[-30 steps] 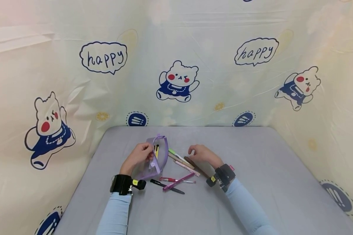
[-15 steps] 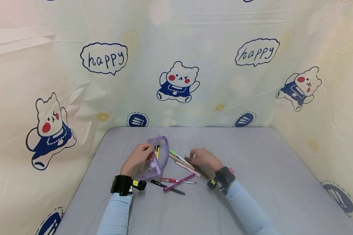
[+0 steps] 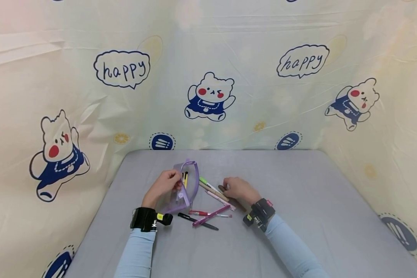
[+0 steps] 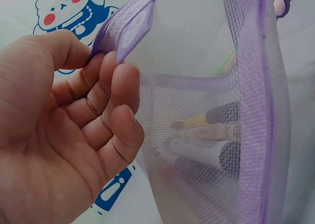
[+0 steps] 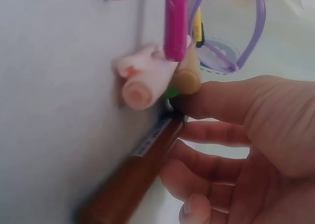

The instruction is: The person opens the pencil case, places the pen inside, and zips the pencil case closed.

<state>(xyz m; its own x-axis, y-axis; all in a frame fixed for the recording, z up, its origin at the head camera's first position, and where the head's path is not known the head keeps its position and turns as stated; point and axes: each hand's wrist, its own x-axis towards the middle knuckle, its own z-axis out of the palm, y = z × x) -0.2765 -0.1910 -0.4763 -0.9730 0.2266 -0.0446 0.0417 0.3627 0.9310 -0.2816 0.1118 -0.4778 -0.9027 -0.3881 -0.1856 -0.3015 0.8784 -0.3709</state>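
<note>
My left hand [image 3: 164,186] pinches the zipped edge of a purple-trimmed mesh pencil case [image 3: 197,181], whose mouth gapes to the right. Through the mesh in the left wrist view, several pens show inside, one of them yellow [image 4: 194,120]. On the right, my other hand [image 3: 241,189] grips a brown pen [image 5: 133,179] near its far end between thumb and fingers. The pen lies slanted close over the table, its near end toward the wrist. Just left of these fingers are a tan marker [image 3: 213,191], a pink pen [image 3: 219,199] and a green-capped one [image 3: 203,180].
Nearer the front, a magenta pen [image 3: 210,217] crosses a red pen [image 3: 199,212] and a black pen [image 3: 208,224]. The grey table [image 3: 299,185] backs onto a printed curtain [image 3: 250,96] with bears on it.
My right hand has come down slightly, and its thumb and fingers have closed on the brown pen. The left hand keeps its hold on the pencil case, practically still.
</note>
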